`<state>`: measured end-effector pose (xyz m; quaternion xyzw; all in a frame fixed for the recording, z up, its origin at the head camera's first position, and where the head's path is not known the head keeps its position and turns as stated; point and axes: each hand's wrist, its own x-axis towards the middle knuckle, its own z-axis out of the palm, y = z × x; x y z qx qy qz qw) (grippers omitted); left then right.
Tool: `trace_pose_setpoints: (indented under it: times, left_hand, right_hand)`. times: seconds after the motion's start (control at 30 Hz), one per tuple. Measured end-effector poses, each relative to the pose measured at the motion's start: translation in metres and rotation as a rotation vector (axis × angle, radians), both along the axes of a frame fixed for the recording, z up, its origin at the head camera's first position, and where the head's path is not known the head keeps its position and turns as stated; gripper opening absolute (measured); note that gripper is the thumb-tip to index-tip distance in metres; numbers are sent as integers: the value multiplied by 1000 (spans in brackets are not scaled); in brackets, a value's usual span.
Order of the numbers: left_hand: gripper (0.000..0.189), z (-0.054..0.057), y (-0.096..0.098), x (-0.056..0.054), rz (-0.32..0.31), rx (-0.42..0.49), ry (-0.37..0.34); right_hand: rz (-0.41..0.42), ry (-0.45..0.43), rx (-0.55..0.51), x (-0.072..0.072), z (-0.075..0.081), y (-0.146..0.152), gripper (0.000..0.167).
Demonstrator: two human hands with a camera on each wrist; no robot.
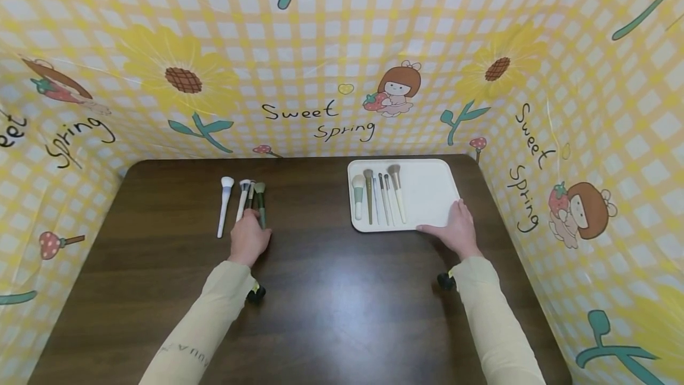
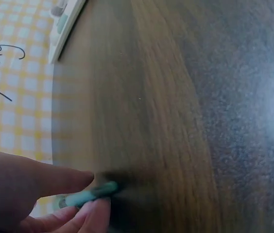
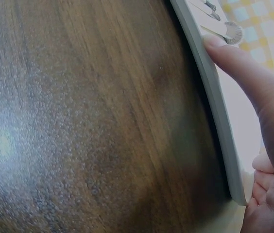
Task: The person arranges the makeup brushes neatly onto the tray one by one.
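Observation:
On the table's left side, my left hand (image 1: 250,239) pinches a green makeup brush (image 1: 260,195) between thumb and fingers; its green handle (image 2: 91,195) shows between the fingertips in the left wrist view. Beside it, partly hidden by the hand, lie a white-handled brush (image 1: 243,198) and a darker one (image 1: 251,193). A white brush (image 1: 224,204) lies apart, farther left. My right hand (image 1: 458,230) grips the near right corner of a white tray (image 1: 433,195), thumb (image 3: 217,43) on its near rim and fingers at its right side.
Several makeup brushes lie side by side in the tray's left half, among them a mint-handled brush (image 1: 358,198) and a white-handled angled one (image 1: 397,192). The dark wooden table (image 1: 320,302) meets a yellow checked cloth (image 1: 299,64) at the back and sides.

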<state>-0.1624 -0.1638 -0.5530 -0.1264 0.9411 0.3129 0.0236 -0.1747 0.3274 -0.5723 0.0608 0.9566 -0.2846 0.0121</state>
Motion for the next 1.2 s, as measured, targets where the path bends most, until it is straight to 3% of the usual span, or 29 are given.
trace_pose_setpoints:
  times: [0.17, 0.73, 1.0, 1.2]
  left_hand:
    - [38, -2, 0, -1, -1, 11, -49]
    - [32, 0, -3, -8, -60, 38, -21]
    - [28, 4, -1, -12, -82, 139, 15]
    - [31, 6, 3, -13, -89, 215, 1]
  right_hand:
    - [4, 2, 0, 0, 1, 0, 136]
    - [6, 3, 2, 0, 0, 1, 135]
    - [9, -18, -1, -1, -4, 3, 136]
    - [2, -16, -5, 0, -3, 2, 135]
